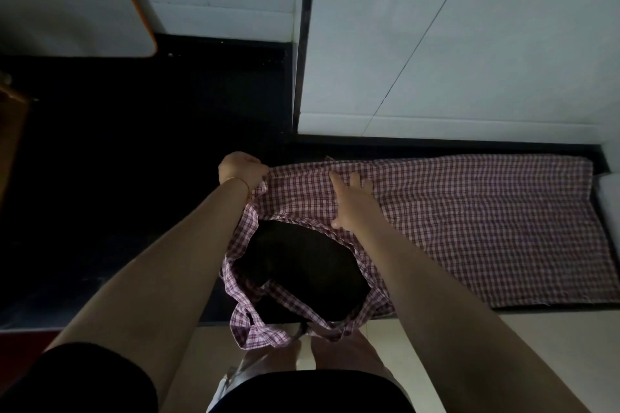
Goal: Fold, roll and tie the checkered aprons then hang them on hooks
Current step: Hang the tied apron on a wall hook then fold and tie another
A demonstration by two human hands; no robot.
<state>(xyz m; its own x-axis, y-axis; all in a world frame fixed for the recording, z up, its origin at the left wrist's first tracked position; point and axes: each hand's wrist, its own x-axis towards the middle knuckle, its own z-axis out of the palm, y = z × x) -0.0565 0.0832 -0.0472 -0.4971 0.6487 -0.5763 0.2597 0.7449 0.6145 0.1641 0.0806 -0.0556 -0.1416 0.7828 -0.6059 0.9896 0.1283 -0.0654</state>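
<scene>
While the red and white checkered apron (pixel 469 221) lies spread flat on the dark counter (pixel 134 178), both hands are on its left end. The left hand (pixel 240 169) is curled tight and grips the far left corner of the cloth, lifting it a little off the counter. The right hand (pixel 352 201) lies flat on the cloth just beside it, fingers straight and spread, pressing the apron down. The thumb sits at the near edge of the cloth.

From that end the apron straps (pixel 268 318) make a big loop that hangs over the near edge of the counter, in front of the person's legs. The rest of the apron reaches far to the right.

The counter is black and shiny, and the room is dim. Behind it stands a white tiled wall (pixel 469 43) with a dark gap running up it. At the top left is a white board with an orange edge (pixel 84 10); it may be a cupboard door, but it is hard to tell. Below the counter the floor (pixel 503 345) is pale.
</scene>
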